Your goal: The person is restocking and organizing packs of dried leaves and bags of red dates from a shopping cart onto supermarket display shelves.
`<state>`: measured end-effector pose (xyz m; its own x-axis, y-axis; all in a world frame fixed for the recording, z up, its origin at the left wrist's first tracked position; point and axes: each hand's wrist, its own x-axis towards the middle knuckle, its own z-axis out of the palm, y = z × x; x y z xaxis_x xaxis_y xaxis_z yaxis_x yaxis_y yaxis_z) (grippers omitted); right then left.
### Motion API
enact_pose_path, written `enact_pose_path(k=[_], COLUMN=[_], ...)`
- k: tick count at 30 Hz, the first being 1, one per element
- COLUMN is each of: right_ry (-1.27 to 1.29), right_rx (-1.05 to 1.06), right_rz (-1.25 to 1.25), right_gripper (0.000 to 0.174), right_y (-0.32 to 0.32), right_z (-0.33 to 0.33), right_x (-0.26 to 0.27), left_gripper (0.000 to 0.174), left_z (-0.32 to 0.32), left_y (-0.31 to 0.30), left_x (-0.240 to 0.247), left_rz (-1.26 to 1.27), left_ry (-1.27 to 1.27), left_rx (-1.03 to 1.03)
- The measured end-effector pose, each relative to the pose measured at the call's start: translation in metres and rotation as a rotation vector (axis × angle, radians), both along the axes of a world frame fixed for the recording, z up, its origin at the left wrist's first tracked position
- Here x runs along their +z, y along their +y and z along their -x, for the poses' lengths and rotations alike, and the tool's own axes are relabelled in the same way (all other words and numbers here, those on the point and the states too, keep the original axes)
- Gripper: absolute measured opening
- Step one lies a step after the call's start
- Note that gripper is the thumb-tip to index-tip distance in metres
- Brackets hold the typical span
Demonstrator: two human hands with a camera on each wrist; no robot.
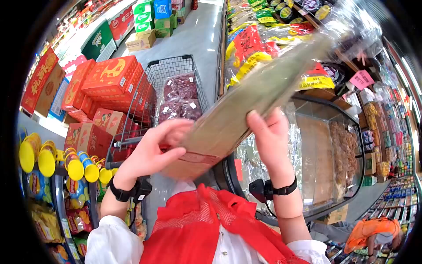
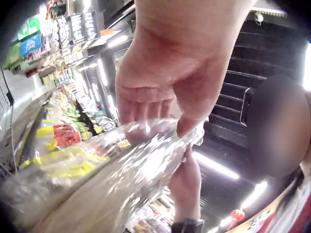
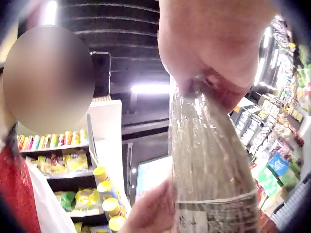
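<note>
A long clear plastic package (image 1: 233, 116) with pale greenish-brown contents slants up to the right in front of my chest. Near its lower end is a reddish printed band. My left hand (image 1: 151, 145) holds that lower end, thumb along the near face and fingers partly hidden behind. Higher up, my right hand (image 1: 271, 136) pinches the package's right edge, its thumb on the near face. Shiny wrap (image 2: 155, 155) bunches between thumb and fingers in the left wrist view. From the right wrist the package (image 3: 209, 145) hangs lengthwise below the fingers, with print lower down.
A shopping cart (image 1: 191, 66) with bags of dark red contents (image 1: 180, 90) stands ahead to the left, beside stacked red boxes (image 1: 110, 75). A black-rimmed display bin (image 1: 318, 154) lies close on my right. Bagged goods (image 1: 250, 48) fill the shelf ahead; a person in orange (image 1: 373, 233) bends at lower right.
</note>
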<state>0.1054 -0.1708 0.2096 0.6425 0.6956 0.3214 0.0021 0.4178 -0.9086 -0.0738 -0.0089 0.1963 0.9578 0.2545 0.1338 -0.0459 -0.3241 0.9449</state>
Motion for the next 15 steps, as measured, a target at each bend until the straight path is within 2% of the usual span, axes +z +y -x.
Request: enact_pose_path(k=[2,3,5,6,7,8,10,11,13,15], right_ry=[-0.232,-0.229,-0.384,-0.489,-0.492,-0.491,-0.487,-0.483,-0.776,-0.827], right_rx=[0.045,0.055,0.095,0.063,0.061,-0.043,-0.232,-0.242,-0.395,-0.444], right_rz=[0.298,0.294,0.232,0.258,0.246,0.195,0.149,0.145,0.179,0.181], right_gripper=[0.029,0.029,0.032,0.034,0.034,0.032,0.027,0.027,0.022,0.019], right_y=[-0.02,-0.022,-0.025,-0.029,-0.031,-0.032,-0.034,-0.033,-0.031,-0.034], right_z=[0.019,0.025,0.032,0.035,0.036,0.036,0.032,0.028,0.02,0.016], right_x=[0.001,-0.003,-0.022,-0.026,-0.028,-0.03,-0.03,-0.033,-0.045,-0.059], left_gripper=[0.051,0.049,0.041,0.041,0.037,0.034,0.027,0.026,0.026,0.026], left_z=[-0.009,-0.018,-0.035,-0.042,-0.05,-0.058,-0.068,-0.07,-0.071,-0.069], left_y=[-0.024,-0.03,-0.047,-0.051,-0.053,-0.057,-0.072,-0.081,-0.092,-0.096], left_x=[0.014,0.018,0.025,0.027,0.028,0.026,0.012,0.005,0.0,-0.008], left_rz=[0.159,-0.104,0.077,0.067,0.174,0.28,0.237,0.222,0.234,0.299], left_ry=[-0.071,-0.238,-0.313,-0.313,-0.278,-0.244,-0.261,-0.266,-0.225,-0.237], left_rx=[0.01,0.021,0.077,0.08,0.11,0.138,0.162,0.166,0.216,0.307])
